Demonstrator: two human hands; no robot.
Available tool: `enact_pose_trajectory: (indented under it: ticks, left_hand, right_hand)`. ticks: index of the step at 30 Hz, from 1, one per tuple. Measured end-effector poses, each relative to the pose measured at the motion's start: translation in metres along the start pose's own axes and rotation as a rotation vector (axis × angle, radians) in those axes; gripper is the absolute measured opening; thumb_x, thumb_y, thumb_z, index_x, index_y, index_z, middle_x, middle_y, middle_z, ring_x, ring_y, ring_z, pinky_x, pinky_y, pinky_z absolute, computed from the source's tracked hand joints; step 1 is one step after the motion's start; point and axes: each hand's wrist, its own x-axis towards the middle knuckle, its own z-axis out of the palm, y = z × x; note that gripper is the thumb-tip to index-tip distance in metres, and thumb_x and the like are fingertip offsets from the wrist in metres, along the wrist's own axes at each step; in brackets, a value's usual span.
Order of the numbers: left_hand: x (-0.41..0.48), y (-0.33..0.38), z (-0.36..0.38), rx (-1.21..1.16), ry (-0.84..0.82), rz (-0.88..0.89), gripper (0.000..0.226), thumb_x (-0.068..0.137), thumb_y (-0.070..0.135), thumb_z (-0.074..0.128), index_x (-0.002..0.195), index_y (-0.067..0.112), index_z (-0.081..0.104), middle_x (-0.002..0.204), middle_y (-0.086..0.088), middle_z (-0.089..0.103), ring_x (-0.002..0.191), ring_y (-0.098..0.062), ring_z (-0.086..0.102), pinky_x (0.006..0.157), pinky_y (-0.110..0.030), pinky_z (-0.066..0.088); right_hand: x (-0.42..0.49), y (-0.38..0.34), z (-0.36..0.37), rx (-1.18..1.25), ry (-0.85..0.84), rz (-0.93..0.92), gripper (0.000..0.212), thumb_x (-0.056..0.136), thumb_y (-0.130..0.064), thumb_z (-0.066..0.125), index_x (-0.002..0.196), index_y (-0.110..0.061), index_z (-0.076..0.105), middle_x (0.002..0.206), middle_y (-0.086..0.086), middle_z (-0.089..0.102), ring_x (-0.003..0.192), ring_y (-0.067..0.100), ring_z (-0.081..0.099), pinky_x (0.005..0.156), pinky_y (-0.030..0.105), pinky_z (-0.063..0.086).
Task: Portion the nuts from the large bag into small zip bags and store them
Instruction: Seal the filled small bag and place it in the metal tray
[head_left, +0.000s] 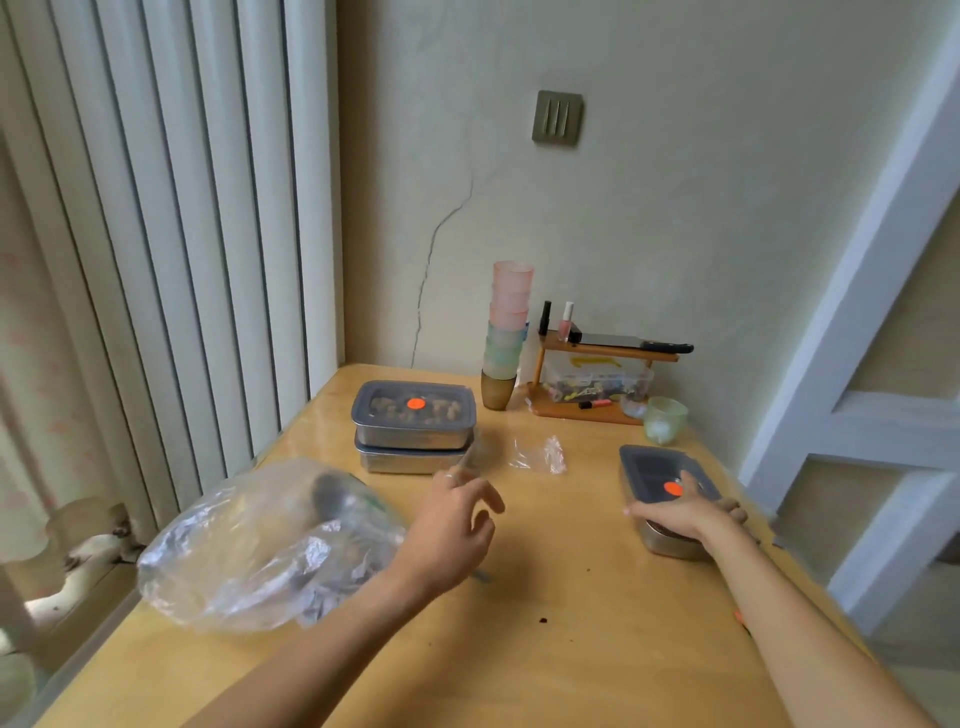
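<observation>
The large clear plastic bag (260, 540) lies crumpled at the table's left, with a dark scoop inside and a few nuts in its folds. My left hand (447, 530) hovers mid-table, fingers loosely curled, and seems to pinch a faint clear small zip bag (475, 449) at its fingertips. Another small clear zip bag (543, 454) lies flat beyond it. My right hand (685, 512) rests flat on the grey lid of a metal container (654, 467) at the right edge. Two stacked lidded metal containers (413, 423) stand at the back; the top one shows nuts through its lid.
A stack of coloured plastic cups (506, 332) stands against the wall beside a small wooden shelf (597, 384) holding bottles and a clutter box. A pale green cup (665, 418) sits near it. Vertical blinds run along the left. Crumbs dot the wooden table (571, 649).
</observation>
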Motion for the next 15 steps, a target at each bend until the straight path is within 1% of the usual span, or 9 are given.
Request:
enact_pose_trajectory:
  ticks: [2,3,5,6,9,10,12,15]
  left_hand:
    - [-0.009,-0.001,0.002,-0.007,-0.071,0.007,0.022,0.095,0.014,0.055,0.11,0.027,0.066,0.117,0.009,0.054,0.117,-0.006,0.048,0.096,-0.018,0.038]
    - [-0.012,-0.001,0.002,-0.009,-0.089,0.004,0.023,0.097,0.015,0.054,0.114,0.026,0.064,0.115,0.01,0.054,0.115,-0.006,0.05,0.094,-0.018,0.04]
    - [-0.016,-0.002,0.001,-0.009,-0.116,-0.001,0.023,0.099,0.021,0.055,0.122,0.023,0.059,0.116,0.008,0.055,0.116,-0.011,0.054,0.093,-0.02,0.045]
    - [-0.018,0.0,0.0,-0.01,-0.144,-0.006,0.026,0.101,0.027,0.056,0.126,0.023,0.055,0.12,0.006,0.055,0.116,-0.012,0.054,0.094,-0.022,0.047]
    - [-0.026,0.006,-0.003,-0.03,-0.229,-0.034,0.045,0.102,0.047,0.054,0.139,0.023,0.047,0.135,0.005,0.05,0.12,-0.009,0.051,0.098,-0.021,0.046]
    - [-0.027,0.009,-0.003,-0.036,-0.237,-0.038,0.048,0.102,0.05,0.053,0.142,0.023,0.045,0.139,0.004,0.049,0.122,-0.009,0.051,0.099,-0.02,0.045]
    - [-0.03,0.015,-0.003,-0.044,-0.252,-0.044,0.054,0.102,0.052,0.052,0.146,0.023,0.043,0.144,0.003,0.046,0.126,-0.01,0.05,0.1,-0.021,0.045]
    - [-0.033,0.022,0.002,-0.024,-0.351,-0.036,0.064,0.099,0.051,0.059,0.152,0.021,0.039,0.149,0.001,0.04,0.13,-0.014,0.048,0.107,-0.028,0.047]
  right_hand:
    - [-0.012,0.003,-0.001,-0.002,-0.049,-0.126,0.128,0.059,-0.076,0.078,0.161,-0.044,0.008,0.162,0.019,0.018,0.146,0.042,0.019,0.119,0.056,0.028]
    - [-0.018,0.004,0.0,-0.019,-0.09,-0.218,0.128,0.058,-0.07,0.082,0.16,-0.045,0.01,0.162,0.017,0.019,0.147,0.04,0.019,0.119,0.055,0.029]
    - [-0.036,0.005,0.0,-0.125,-0.218,-0.413,0.131,0.059,-0.06,0.088,0.16,-0.047,0.006,0.164,0.014,0.017,0.15,0.036,0.019,0.119,0.05,0.029]
    - [-0.047,0.006,-0.001,-0.187,-0.289,-0.501,0.134,0.058,-0.058,0.091,0.159,-0.049,0.002,0.165,0.01,0.015,0.151,0.033,0.018,0.12,0.047,0.029]
    - [-0.074,0.011,-0.003,-0.286,-0.446,-0.698,0.138,0.059,-0.055,0.093,0.159,-0.051,-0.002,0.168,-0.01,0.005,0.155,0.021,0.015,0.122,0.04,0.029]
    - [-0.081,0.013,-0.002,-0.307,-0.469,-0.745,0.137,0.06,-0.054,0.093,0.158,-0.053,-0.003,0.166,-0.016,0.004,0.155,0.018,0.013,0.123,0.04,0.028]
    - [-0.09,0.016,0.003,-0.353,-0.464,-0.815,0.135,0.061,-0.054,0.092,0.157,-0.055,-0.002,0.162,-0.023,0.005,0.154,0.014,0.011,0.123,0.04,0.028]
    - [-0.098,0.015,0.011,-0.338,-0.414,-0.842,0.13,0.062,-0.058,0.089,0.157,-0.056,0.0,0.158,-0.025,0.011,0.151,0.01,0.013,0.122,0.04,0.029]
